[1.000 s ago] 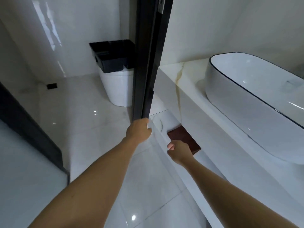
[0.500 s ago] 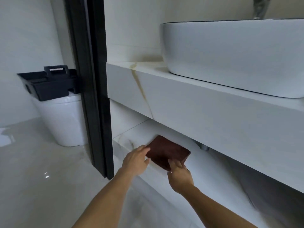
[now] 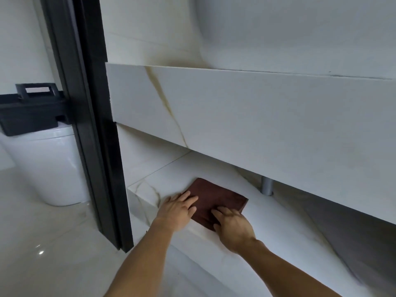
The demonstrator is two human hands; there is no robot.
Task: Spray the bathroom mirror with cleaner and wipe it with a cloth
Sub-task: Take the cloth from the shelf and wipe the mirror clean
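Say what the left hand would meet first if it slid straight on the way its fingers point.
The left hand already lies on the dark red folded cloth; beyond it, probably bare shelf, then the grey pipe.

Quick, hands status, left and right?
Left hand: open, fingers flat on the folded brown cloth, not gripping.
Right hand: open, fingers resting on the cloth's near edge.
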